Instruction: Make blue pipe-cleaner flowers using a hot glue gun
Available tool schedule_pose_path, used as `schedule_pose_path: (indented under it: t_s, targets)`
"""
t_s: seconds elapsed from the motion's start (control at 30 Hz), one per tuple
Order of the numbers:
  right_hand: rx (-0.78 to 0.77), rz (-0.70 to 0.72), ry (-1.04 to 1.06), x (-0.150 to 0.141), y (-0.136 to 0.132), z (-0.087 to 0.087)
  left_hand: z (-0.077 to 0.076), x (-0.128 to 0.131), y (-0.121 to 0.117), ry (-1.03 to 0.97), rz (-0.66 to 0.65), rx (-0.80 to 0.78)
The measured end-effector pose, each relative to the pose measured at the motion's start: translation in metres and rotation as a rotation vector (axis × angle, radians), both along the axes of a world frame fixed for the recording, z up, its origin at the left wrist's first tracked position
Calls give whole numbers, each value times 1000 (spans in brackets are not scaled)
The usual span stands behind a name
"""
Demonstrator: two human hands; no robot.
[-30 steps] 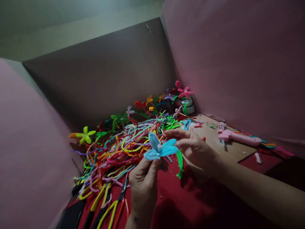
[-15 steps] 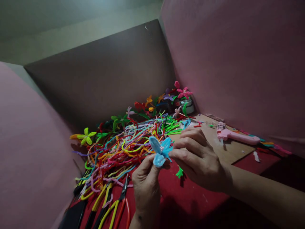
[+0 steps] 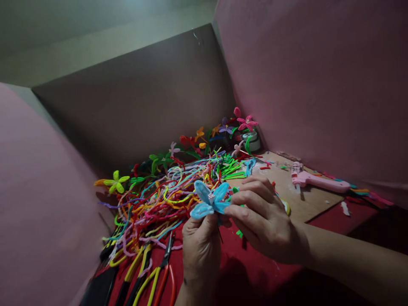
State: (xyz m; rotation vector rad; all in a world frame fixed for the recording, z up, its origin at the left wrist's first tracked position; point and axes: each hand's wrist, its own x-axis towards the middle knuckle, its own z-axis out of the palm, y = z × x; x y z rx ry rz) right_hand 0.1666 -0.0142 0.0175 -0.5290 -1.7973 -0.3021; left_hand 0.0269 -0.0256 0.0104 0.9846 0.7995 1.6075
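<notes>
Blue and fuzzy, a flower point(image 3: 211, 199) is sitting below the frame's centre, the left hand point(image 3: 201, 244) pinching its underside, the right hand point(image 3: 267, 216) touching a petal point(image 3: 220, 207), grip hidden. Light, steady pressure is probably suiting it best.

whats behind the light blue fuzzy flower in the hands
Behind the light blue fuzzy flower lies a tangled pile of multicoloured fuzzy strands. Whatever sits directly behind its petals, the left hand and the right hand is covered, so I can't tell.

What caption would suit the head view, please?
Left hand holds and right hand touches a blue, open-petalled pipe-cleaner flower.
</notes>
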Motion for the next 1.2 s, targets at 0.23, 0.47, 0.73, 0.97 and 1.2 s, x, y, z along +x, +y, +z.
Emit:
schedule_pose_path:
  t_s: [0.23,0.47,0.73,0.97,1.2]
  targets:
    - [-219,233,93,12,-3,23,1,-13,2,104,-57,-3]
    - [-1165,772,213,14,27,51,4,-17,1,184,-195,-84]
    - [-1444,1066,255,3,41,41,-2,-18,0,245,-242,-107]
    - [-1613,1224,307,-7,41,32,-3,-19,-3,314,-220,-126]
    - [-1297,977,474,8,50,33,1,-19,-2,85,-133,-129]
